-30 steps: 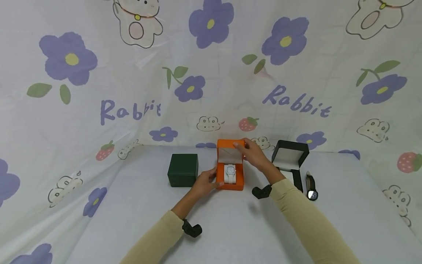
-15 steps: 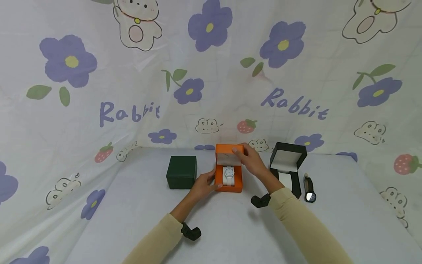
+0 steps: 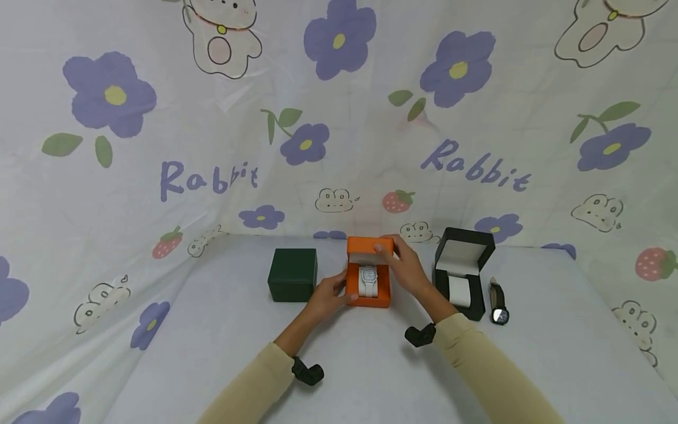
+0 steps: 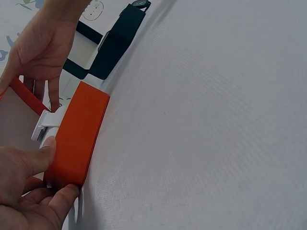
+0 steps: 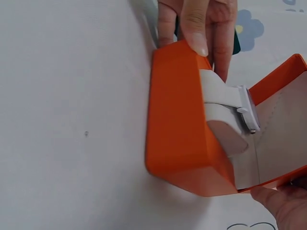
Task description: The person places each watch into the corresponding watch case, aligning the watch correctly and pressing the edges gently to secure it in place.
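Observation:
An orange watch box [image 3: 369, 302] stands on the table with its lid [image 3: 360, 244] raised part way. Inside it, a white wristwatch [image 3: 368, 281] is wrapped round a white cushion [image 5: 224, 132]. My left hand [image 3: 325, 297] holds the base at its left side, thumb over the front rim and fingers along the side and bottom edge. At the lid's right side, my right hand [image 3: 408, 268] grips it with the thumb on the front face and the fingers behind. The right fingers are partly hidden in the right wrist view.
To the left sits a closed dark green box [image 3: 293, 275]. A black watch box [image 3: 466, 247] stands open on the right, a white cushion [image 3: 459, 291] inside. Beside it lies a dark-strapped wristwatch [image 3: 498, 303]. A printed cloth [image 3: 212, 123] hangs behind the table.
The orange lid has tilted forward and lower over the box, with my right hand moving down along with it. My left hand keeps its hold on the base.

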`<state>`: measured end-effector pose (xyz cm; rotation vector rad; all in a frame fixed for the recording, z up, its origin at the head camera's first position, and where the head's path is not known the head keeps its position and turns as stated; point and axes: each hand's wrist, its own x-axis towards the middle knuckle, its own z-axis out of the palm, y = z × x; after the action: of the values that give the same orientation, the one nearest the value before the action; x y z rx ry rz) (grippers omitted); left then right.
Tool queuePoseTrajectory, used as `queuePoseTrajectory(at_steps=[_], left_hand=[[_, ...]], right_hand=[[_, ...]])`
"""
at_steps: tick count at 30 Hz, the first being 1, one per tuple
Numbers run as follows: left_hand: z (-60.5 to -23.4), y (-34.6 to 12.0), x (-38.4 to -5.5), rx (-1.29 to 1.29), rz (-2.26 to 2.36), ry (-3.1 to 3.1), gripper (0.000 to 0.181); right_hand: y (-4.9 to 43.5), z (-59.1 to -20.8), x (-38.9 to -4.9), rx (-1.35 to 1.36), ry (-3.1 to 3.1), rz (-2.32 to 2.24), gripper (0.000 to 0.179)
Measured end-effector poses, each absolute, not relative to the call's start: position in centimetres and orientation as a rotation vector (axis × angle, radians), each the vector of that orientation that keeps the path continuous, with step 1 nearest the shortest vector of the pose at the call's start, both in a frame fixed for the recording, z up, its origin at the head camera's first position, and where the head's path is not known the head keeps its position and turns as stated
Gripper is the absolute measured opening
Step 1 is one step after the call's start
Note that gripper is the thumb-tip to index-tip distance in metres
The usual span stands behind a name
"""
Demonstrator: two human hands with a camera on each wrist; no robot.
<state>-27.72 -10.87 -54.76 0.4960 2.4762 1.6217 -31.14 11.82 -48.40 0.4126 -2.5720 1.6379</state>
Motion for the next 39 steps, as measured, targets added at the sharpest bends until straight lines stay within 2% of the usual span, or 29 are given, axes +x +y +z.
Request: queuePoseTrajectory(at_steps=[19,33,39], left_hand=[[-54.9,-10.8,-27.9,0.479,1.647,2.456,0.074],[-54.9,-10.9,-27.8,0.486,1.664,2.445,0.073],[-54.8,-11.0,-27.9,0.483,1.664,2.435,0.073]], right_hand=[[12.2,-49.0,-29.9,0.449,-2.553,1.644,0.057],[12.4,-49.5,-29.2,0.484,-2.516,1.688,0.048],[12.2,-48.0,-28.0,0.536,-2.479,1.706,0.047]])
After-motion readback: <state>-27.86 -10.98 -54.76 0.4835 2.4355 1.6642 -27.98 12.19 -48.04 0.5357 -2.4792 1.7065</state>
